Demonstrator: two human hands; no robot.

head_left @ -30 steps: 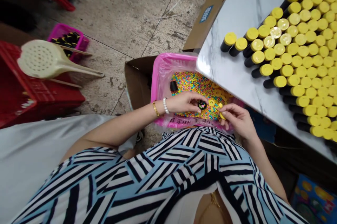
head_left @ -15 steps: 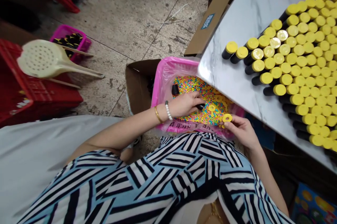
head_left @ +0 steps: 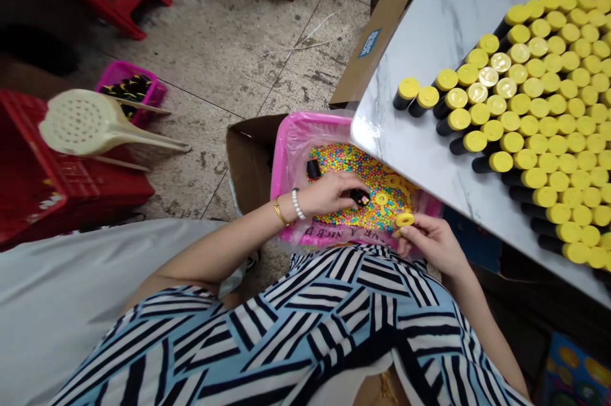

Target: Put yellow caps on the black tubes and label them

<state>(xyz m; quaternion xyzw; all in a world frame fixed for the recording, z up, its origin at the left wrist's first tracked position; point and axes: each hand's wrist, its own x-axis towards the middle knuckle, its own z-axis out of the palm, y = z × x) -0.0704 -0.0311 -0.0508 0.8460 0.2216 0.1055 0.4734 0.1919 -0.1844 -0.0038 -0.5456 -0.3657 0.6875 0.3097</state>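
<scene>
Blue-and-black striped top [head_left: 310,323], gold bangle [head_left: 279,212], pearl bracelet [head_left: 296,204]

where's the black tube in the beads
Head view: the black tube lies on the coloured beads in the pink tray, just beyond the left hand.

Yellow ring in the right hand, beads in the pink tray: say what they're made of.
The yellow ring looks like moulded plastic, with an even colour and a smooth, glossy shine. The beads are probably plastic too, round and bright with a slight sheen, but they're too small to be sure.

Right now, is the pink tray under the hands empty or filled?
Not empty: the pink tray is covered with small multicoloured beads, with yellow rings lying on them.
</scene>
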